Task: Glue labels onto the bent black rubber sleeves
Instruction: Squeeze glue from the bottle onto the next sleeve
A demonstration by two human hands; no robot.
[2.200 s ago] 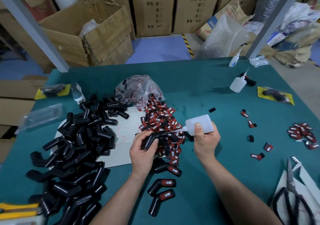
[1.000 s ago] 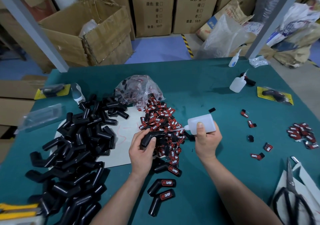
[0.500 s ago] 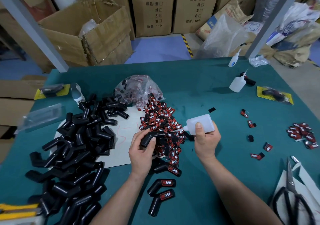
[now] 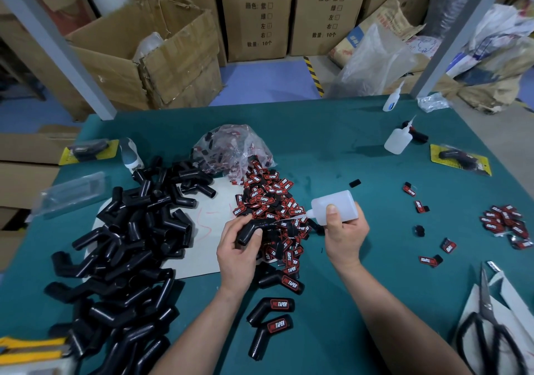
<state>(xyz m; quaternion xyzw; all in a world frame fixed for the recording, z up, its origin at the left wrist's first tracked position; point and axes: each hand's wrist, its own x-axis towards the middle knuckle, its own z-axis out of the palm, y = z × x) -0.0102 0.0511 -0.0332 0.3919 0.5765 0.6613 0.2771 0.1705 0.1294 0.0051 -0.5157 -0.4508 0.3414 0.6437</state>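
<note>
My left hand (image 4: 237, 254) grips a bent black rubber sleeve (image 4: 250, 229) over the heap of red-and-black labels (image 4: 268, 201). My right hand (image 4: 344, 234) holds a white glue bottle (image 4: 335, 205) tipped sideways, its thin nozzle touching the sleeve's upper face. Three labelled sleeves (image 4: 271, 308) lie on the green table (image 4: 332, 155) just in front of my left hand. A big pile of bare black sleeves (image 4: 121, 247) covers the left side, partly on a white sheet (image 4: 208, 218).
A clear bag of labels (image 4: 234, 149) sits behind the heap. Loose labels (image 4: 504, 220) are scattered at right. Two more glue bottles (image 4: 397, 140) stand at the back right, scissors (image 4: 488, 325) lie at the front right, and cardboard boxes (image 4: 144, 53) stand beyond the table.
The bottle's nozzle has slid a little along the sleeve while my left hand keeps it nearly in place; nothing else on the table has moved.
</note>
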